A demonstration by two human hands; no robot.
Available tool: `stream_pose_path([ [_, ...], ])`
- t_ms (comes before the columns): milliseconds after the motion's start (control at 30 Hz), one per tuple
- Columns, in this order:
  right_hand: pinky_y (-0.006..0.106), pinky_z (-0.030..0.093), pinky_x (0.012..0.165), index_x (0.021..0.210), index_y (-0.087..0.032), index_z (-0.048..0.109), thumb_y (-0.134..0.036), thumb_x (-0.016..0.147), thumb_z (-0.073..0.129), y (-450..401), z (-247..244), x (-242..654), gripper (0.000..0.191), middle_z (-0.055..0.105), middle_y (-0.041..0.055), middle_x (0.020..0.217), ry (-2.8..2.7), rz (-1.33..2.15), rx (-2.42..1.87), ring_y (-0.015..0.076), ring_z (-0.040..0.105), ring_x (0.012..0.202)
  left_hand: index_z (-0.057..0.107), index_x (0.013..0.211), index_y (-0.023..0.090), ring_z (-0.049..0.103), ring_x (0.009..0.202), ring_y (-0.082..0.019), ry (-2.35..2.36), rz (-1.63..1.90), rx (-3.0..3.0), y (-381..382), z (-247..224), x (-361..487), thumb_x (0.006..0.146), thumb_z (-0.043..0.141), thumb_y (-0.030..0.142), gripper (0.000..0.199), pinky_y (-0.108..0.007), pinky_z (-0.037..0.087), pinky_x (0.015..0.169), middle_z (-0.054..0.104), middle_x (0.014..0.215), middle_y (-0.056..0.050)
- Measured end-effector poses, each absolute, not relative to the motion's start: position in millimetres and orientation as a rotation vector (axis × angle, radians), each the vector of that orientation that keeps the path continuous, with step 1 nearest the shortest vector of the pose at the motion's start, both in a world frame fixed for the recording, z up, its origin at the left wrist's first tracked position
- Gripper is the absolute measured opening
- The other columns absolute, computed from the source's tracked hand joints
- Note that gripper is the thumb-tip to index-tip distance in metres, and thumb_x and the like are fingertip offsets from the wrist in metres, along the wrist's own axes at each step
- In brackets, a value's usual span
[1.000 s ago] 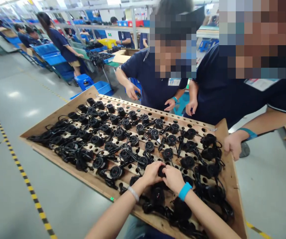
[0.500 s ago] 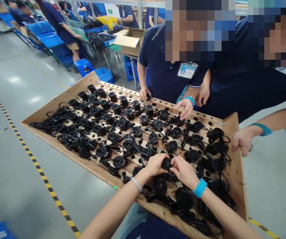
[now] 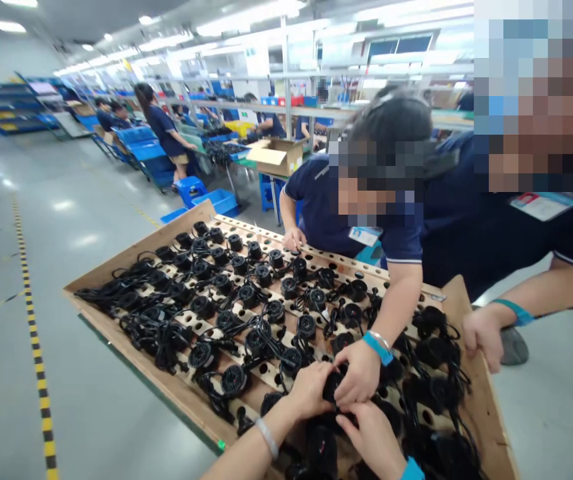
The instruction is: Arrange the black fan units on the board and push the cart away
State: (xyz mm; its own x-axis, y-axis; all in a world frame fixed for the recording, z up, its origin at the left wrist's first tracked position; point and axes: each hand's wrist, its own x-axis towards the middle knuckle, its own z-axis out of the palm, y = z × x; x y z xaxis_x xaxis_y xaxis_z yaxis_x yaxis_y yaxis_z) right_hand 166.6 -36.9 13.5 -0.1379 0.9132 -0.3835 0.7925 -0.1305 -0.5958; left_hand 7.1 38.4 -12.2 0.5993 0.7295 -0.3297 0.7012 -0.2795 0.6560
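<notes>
My left hand (image 3: pixel 310 390) curls around the left side of a round black vented unit (image 3: pixel 332 383), low in the wooden tray (image 3: pixel 136 360). From the lower right, my right hand (image 3: pixel 374 437) has its fingers closed at the same unit's lower edge; its fingertips are partly hidden. A co-worker's hand (image 3: pixel 359 373) with a blue wristband reaches over the unit from the far side and covers much of it. Several similar black units with grilled tops, such as this one (image 3: pixel 234 381), stand around in rows, with bundled black cables (image 3: pixel 164 343) between them.
Perforated wooden strips (image 3: pixel 251 233) run across the tray. A second co-worker's hand (image 3: pixel 484 337) grips the tray's right wall. Beyond the far edge are an open cardboard box (image 3: pixel 279 157) and blue bins (image 3: pixel 219 200). Yellow-black tape (image 3: pixel 41 387) marks the floor at left.
The view has tilted up, so the tray sits lower in the picture. The nearer co-worker has leaned in and moved a hand from the tray's far side to the unit between my hands.
</notes>
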Motion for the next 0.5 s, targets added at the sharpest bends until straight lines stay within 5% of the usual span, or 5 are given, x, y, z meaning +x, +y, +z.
stream_pose_path([
  [200,0.03,0.048,0.07,0.089,-0.019,0.073,-0.023,0.075,0.057,-44.7,-3.8,173.0,0.022,0.071,0.0083,0.089,-1.871,1.247,-1.805,0.023,0.065,0.078,0.055,0.112,0.018,0.06,0.099,-0.028,1.146,0.11,2.043,35.0,-21.3,10.2,0.058,0.072,0.041,0.061,-0.039,0.049,0.089,0.064,0.109,-0.01],
  [333,0.03,0.05,0.072,0.095,-0.016,0.071,-0.032,0.081,0.053,-58.8,-13.7,178.2,0.028,0.068,0.0118,0.1,-1.635,1.241,-1.666,0.0211,0.064,0.08,0.053,0.12,0.014,0.053,0.116,-0.032,1.141,0.156,2.019,30.6,-29.9,7.7,0.066,0.066,0.031,0.058,-0.046,0.041,0.102,0.059,0.124,-0.016],
  [500,0.031,0.05,0.082,0.088,-0.018,0.068,-0.035,0.086,0.05,-70.9,-11.6,181.1,0.025,0.066,0.0112,0.1,-1.502,1.155,-1.608,0.022,0.062,0.094,0.052,0.126,0.02,0.054,0.117,-0.023,1.019,0.156,1.919,42.5,-28.0,-9.4,0.064,0.071,0.029,0.066,-0.033,0.039,0.107,0.061,0.124,-0.007],
])
